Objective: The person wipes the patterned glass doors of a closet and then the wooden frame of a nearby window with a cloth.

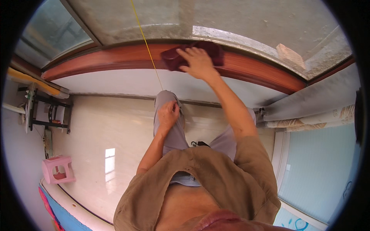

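A maroon cloth (214, 53) lies bunched on the reddish-brown window sill (115, 59). My right hand (198, 62) is spread over it, palm down, pressing it against the sill, and looks slightly blurred. Over my bent left knee, my left hand (169, 114) rests with its fingers curled in; I see nothing in it. A thin yellow cord (143, 36) runs down across the sill and disappears behind the knee.
Window glass (138, 17) rises beyond the sill, with a brick-like piece (290, 55) outside. At right hang a gathered curtain (312, 115) and a pale blue panel (318, 161). A pink plastic stool (59, 169) and a black-framed rack (50, 109) stand left on the tiled floor (95, 127).
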A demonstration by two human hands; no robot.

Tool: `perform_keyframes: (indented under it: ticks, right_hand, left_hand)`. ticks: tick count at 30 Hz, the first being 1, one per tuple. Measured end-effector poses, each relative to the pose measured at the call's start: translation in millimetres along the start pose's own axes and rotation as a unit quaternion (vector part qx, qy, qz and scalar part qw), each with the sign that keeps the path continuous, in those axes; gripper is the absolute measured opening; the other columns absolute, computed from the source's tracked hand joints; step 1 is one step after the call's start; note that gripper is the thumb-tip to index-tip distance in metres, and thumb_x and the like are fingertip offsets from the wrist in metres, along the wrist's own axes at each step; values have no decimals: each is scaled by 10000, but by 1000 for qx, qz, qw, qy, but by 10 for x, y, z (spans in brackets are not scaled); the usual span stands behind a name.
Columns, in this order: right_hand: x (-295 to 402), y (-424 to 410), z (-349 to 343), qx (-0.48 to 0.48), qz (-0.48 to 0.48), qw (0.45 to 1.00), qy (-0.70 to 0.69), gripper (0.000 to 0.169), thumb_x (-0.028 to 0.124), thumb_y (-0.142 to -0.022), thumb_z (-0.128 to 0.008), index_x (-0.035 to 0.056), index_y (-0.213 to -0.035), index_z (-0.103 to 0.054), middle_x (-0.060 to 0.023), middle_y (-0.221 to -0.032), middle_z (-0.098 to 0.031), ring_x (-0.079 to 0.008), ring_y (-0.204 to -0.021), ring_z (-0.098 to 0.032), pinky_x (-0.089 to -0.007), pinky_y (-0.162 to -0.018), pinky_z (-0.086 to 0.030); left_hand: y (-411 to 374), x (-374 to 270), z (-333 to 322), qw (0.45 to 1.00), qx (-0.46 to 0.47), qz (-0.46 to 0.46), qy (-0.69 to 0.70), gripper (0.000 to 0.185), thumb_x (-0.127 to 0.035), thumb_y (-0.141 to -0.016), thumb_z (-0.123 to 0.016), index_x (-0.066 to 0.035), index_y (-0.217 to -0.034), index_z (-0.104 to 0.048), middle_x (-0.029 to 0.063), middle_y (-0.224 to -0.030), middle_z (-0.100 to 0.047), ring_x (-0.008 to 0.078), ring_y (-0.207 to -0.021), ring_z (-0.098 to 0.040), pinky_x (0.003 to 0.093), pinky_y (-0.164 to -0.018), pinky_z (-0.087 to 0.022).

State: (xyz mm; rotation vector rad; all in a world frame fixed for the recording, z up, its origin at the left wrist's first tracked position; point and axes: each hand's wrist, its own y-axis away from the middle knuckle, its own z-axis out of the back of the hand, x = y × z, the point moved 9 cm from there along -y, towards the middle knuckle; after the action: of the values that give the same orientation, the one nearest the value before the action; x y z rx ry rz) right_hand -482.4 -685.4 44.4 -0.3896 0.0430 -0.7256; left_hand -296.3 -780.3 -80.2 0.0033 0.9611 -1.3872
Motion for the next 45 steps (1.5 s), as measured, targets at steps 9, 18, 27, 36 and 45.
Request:
perform_keyframes:
  ticks: [9,18,27,36,45]
  right_hand:
    - [-2167,1904,955,23,-196,974,107,910,632,-780,-717,185,-1519,-433,-225,-1436,-529,-364,-1374,-456,-475,-1144,-335]
    - [-1650,1687,830,-6,-256,947,192,1064,766,-707,-686,146,-1524,-402,-202,-1419,-515,-374,-1319,-470,-591,-1049,-362]
    - [134,14,-79,36,-100,994,20,1017,647,-784,-683,64,-1544,-341,-249,-1483,-441,-450,-1404,-362,-637,-1135,-249]
    - [-651,277,324,-88,-126,973,-170,379,156,-974,-526,68,-1333,-610,-136,-1323,-632,-318,-1218,-593,-390,-1027,-464]
    - [-632,610,201,-114,-222,961,116,470,342,-1000,-467,154,-1422,-555,-115,-1470,-517,-357,-1400,-421,-667,-1122,-258]
  left_hand:
    - [1,-60,-23,1000,7,-2,5,85,-83,-831,-683,-69,-914,-697,111,-781,-684,304,-686,-660,412,-602,-512]
    - [-12,50,164,998,16,39,43,109,-70,-840,-688,-55,-947,-706,93,-746,-669,248,-653,-657,361,-600,-517]
    - [-1037,-1089,632,977,-43,-66,199,210,6,-892,-644,-12,-1097,-683,132,-1085,-694,272,-971,-660,336,-812,-530]
    - [-2123,-1014,-414,984,38,-131,110,237,-91,-924,-549,-10,-1111,-671,183,-1109,-659,389,-1082,-587,453,-942,-469]
    - [-1928,-982,-639,971,98,-199,-84,520,-427,-1032,-427,-120,-1439,-529,143,-1503,-488,333,-1425,-401,534,-1146,-306]
